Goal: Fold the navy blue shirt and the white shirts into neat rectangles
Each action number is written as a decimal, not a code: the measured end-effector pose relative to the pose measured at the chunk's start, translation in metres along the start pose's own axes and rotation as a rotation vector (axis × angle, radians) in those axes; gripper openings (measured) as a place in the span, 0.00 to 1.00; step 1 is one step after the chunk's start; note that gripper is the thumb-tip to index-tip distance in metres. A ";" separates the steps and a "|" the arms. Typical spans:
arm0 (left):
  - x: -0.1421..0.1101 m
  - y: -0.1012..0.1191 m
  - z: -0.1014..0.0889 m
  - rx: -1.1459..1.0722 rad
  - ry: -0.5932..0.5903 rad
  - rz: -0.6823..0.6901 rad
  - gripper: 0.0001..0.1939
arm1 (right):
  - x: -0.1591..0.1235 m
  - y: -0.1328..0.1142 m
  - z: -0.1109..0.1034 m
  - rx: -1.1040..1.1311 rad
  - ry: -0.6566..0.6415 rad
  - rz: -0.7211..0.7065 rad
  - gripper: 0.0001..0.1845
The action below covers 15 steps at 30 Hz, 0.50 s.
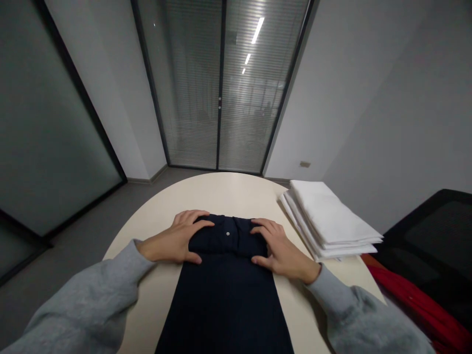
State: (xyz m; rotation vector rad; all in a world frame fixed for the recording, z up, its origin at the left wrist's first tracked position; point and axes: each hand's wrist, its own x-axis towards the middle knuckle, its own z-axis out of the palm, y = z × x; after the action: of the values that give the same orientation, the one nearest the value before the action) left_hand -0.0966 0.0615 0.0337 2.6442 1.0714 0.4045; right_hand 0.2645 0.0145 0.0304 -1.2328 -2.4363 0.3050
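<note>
A dark navy garment (224, 300) with a small white button near its far end lies along the round cream table (221, 194), running toward me. My left hand (177, 238) grips the garment's far left corner, fingers curled over the top edge and thumb underneath. My right hand (282, 250) holds the far right corner the same way, fingers on top of the cloth. Both arms wear grey sleeves.
A stack of folded white cloths (330, 221) sits at the table's right edge. Red fabric (413, 300) lies on a black chair (442, 231) at the right. Glass doors with blinds (221, 83) stand beyond the table.
</note>
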 end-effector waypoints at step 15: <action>0.119 -0.050 -0.038 -0.433 0.525 -0.395 0.21 | 0.114 0.052 -0.021 0.243 0.383 0.432 0.22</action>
State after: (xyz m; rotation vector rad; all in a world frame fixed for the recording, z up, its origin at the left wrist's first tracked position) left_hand -0.0595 0.1850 0.0705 1.9293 1.4178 1.1312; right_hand 0.2499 0.1375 0.0582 -1.5342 -1.7464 0.4240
